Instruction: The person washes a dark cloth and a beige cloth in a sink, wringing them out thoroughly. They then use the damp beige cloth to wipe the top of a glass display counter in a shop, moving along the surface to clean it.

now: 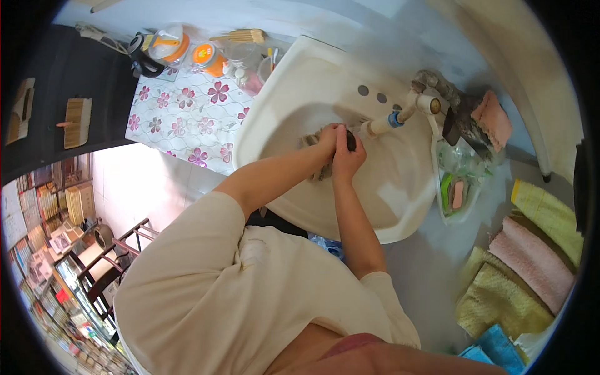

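Note:
Both my hands are together inside a cream washbasin [287, 206], just left of the tap's spout [375, 128]. My right hand [347, 161] has its fingers curled round a small dark object [351, 141]; its kind is not clear. Against it presses my left hand [328, 139], fingers bent inward, and whatever lies in its palm is hidden. Beneath and beside my left hand is a crumpled greyish-brown thing [309, 141], perhaps cloth, partly covered by my wrist and fingers. A blue band [394, 119] circles the tap's pipe.
Left of the basin, a flower-patterned surface [187, 115] bears an orange-lidded jar [205, 55], a black kettle [144, 59] and cups. At right are a green soap dish [449, 192] and hanging towels [531, 262]. A dark chair [103, 275] and bookshelves [37, 219] stand at lower left.

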The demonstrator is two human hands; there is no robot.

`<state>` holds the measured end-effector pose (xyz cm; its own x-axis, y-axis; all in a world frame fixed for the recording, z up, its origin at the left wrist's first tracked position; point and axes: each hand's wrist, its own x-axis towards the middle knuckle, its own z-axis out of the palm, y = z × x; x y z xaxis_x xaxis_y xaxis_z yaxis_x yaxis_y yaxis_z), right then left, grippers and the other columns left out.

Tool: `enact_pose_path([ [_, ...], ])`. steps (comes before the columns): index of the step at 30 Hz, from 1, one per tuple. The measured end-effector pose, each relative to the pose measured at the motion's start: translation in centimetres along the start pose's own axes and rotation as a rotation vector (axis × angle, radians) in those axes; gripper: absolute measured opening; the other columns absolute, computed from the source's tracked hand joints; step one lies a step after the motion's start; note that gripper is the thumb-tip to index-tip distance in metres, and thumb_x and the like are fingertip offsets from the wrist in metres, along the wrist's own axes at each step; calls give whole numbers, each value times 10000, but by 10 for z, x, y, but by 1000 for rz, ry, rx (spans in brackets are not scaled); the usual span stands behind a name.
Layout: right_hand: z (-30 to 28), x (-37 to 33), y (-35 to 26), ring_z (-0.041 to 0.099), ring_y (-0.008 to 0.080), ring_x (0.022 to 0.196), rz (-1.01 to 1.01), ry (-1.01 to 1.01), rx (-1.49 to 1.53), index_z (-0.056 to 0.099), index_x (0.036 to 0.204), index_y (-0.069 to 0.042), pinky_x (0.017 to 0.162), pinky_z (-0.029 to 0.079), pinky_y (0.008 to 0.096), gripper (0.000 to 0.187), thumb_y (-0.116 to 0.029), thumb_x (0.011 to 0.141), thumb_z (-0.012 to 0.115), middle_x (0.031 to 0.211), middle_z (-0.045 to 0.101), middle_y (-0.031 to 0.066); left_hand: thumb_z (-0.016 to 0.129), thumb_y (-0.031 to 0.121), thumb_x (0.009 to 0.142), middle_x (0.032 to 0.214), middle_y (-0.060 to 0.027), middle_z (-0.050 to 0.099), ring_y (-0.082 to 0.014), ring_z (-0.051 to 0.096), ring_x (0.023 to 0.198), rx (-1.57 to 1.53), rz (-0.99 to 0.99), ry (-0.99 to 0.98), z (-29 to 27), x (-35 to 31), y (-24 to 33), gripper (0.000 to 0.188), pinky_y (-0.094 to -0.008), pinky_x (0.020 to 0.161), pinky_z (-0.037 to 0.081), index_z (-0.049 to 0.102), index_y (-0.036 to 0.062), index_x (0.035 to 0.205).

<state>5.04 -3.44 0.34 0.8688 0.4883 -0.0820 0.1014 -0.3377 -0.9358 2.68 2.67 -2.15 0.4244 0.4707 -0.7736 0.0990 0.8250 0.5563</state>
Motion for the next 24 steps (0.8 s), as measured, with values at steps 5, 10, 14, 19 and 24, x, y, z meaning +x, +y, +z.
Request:
enact_pose_path([
  [5,-24,63,25,589,171,832,456,-138,457,594,1030,-2,713,471,307,363,-249,785,698,915,614,55,551,424,871,1086,-160,580,-211,556,1017,542,231,-226,-16,-18,-9,492,-334,813,450,525,39,1176],
  [10,-56,74,26,573,193,973,677,-555,799,526,1143,-14,816,467,323,373,-254,865,591,1070,586,62,618,421,831,938,-64,622,-152,545,942,1157,301,-231,-39,-38,33,400,-323,745,467,623,59,1001],
  [14,-68,73,53,521,183,1048,709,-495,995,498,1200,-58,906,422,327,411,-272,864,598,1123,557,55,591,441,816,905,-83,615,-163,580,798,800,343,-354,-54,-14,34,436,-359,726,453,601,31,963],
  [19,-62,32,47,507,174,1083,878,-587,1034,456,1263,-112,936,405,337,458,-311,873,592,1174,543,55,555,276,895,1000,-32,598,-126,569,909,-67,-63,-399,-25,-57,61,330,-270,814,460,516,82,1159],
  [24,-61,19,23,541,159,1032,718,-611,760,493,1238,-92,858,441,310,466,-316,851,627,1105,580,66,598,260,861,954,-31,629,-152,612,836,430,308,-418,-20,-46,57,335,-297,761,489,555,49,1118],
])
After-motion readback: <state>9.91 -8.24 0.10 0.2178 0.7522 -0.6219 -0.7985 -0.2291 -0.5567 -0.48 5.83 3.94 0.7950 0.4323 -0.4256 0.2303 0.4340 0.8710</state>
